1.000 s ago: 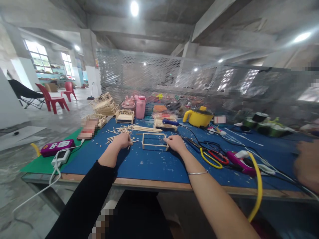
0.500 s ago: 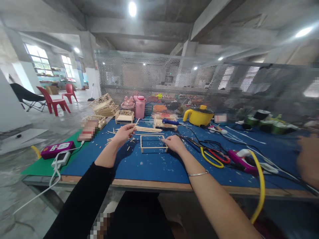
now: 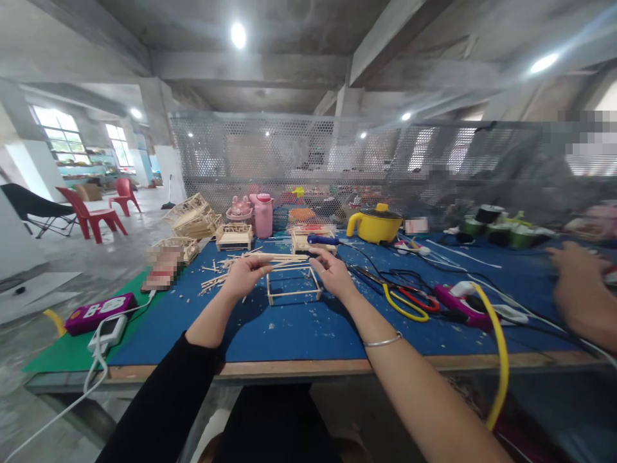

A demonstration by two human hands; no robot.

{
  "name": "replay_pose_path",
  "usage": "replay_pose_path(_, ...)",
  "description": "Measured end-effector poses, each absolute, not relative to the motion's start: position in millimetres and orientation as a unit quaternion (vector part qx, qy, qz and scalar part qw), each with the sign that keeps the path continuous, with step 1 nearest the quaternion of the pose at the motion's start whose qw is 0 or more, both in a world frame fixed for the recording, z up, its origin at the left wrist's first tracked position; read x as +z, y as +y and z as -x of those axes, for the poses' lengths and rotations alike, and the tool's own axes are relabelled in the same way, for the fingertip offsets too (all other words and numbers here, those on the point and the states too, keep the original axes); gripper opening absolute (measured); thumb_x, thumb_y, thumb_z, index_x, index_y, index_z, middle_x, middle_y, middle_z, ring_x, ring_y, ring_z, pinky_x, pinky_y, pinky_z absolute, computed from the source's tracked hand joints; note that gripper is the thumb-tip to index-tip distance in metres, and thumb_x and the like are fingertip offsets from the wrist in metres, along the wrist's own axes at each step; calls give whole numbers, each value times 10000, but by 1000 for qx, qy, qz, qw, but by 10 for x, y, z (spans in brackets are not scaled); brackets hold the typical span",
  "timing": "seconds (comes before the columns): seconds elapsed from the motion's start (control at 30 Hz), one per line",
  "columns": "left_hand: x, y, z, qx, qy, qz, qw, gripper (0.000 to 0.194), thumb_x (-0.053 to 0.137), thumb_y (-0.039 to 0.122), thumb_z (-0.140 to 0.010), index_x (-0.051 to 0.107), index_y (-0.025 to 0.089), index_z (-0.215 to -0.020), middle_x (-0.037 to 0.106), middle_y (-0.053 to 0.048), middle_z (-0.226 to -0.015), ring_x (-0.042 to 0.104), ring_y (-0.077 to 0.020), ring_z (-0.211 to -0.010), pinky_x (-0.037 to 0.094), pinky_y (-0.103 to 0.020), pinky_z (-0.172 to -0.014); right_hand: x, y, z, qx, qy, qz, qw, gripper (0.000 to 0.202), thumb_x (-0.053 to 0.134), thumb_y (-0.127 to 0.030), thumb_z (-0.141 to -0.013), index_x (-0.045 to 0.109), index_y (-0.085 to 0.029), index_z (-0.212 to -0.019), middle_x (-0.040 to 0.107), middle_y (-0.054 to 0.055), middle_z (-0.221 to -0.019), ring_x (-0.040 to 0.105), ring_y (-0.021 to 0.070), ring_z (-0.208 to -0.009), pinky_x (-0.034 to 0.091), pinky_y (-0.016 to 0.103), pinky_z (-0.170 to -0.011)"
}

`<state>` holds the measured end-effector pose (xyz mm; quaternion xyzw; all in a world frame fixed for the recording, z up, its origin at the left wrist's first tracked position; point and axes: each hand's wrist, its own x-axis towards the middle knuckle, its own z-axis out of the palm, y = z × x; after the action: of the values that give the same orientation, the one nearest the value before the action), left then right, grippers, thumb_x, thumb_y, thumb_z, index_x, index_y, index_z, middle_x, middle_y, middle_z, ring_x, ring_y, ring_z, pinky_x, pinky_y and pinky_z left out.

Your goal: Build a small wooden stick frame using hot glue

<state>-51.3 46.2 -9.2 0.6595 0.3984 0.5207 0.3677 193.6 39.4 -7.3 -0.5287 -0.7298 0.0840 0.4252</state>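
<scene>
On the blue mat a small rectangular frame of thin wooden sticks (image 3: 294, 294) stands in front of me. At its left back corner my left hand (image 3: 247, 275) is closed in a pinch on a thin wooden stick, which blends with the sticks behind. My right hand (image 3: 333, 271) hovers by the frame's right back corner, thumb and fingers pinched together; what they hold cannot be made out. Just beyond the hands lies a pile of loose wooden sticks (image 3: 289, 257). A blue-handled tool (image 3: 322, 240) rests on a finished-looking wooden piece behind.
Scissors (image 3: 407, 302) with yellow and red handles lie to the right, near a purple power strip (image 3: 463, 307) and cables. A yellow pot (image 3: 378, 224) and a pink bottle (image 3: 263, 216) stand at the back. Another person's hand (image 3: 581, 283) is at far right.
My left hand has lowered its raised stick and come rightward to the frame. My right hand has shifted from the frame's right side up to its back corner. The view has turned slightly.
</scene>
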Motion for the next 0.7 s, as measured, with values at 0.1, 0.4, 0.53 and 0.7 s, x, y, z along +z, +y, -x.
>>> replay_pose_path(0.1, -98, 335, 391, 491, 392, -704, 331, 409, 744, 291, -672, 693, 207, -1069, 739, -26, -813, 610, -155, -696, 479, -273, -721, 11, 262, -1925, 124, -773, 475, 401, 363, 474, -448, -857, 680, -194, -1013, 679, 15, -780, 587, 149, -699, 434, 231, -675)
replay_pose_path(0.4, -125, 168, 197, 468, 387, -742, 283, 317, 703, 247, -731, 698, 219, -1047, 751, -37, -884, 667, -188, -809, 494, -298, -832, 70, 11, -2116, 207, -792, 447, 360, 332, 515, -415, -831, 706, -153, -759, 694, 34, -682, 612, 170, -680, 461, 260, -691)
replay_pose_path(0.53, -168, 155, 137, 469, 387, -738, 293, 285, 687, 257, -750, 701, 211, -1031, 748, -46, -905, 678, -192, -848, 504, -292, -825, 26, 12, -2114, 224, -783, 447, 368, 383, 457, -429, -849, 696, -146, -753, 684, 37, -653, 610, 167, -636, 472, 265, -656)
replay_pose_path(0.7, -139, 207, 234, 489, 410, -700, 321, 377, 701, 294, -737, 655, 204, -1100, 731, -38, -964, 654, -175, -919, 483, -260, -838, -35, 71, -2124, 191, -777, 467, 376, 264, 555, -372, -790, 712, -164, -752, 720, 52, -778, 627, 193, -761, 460, 293, -762)
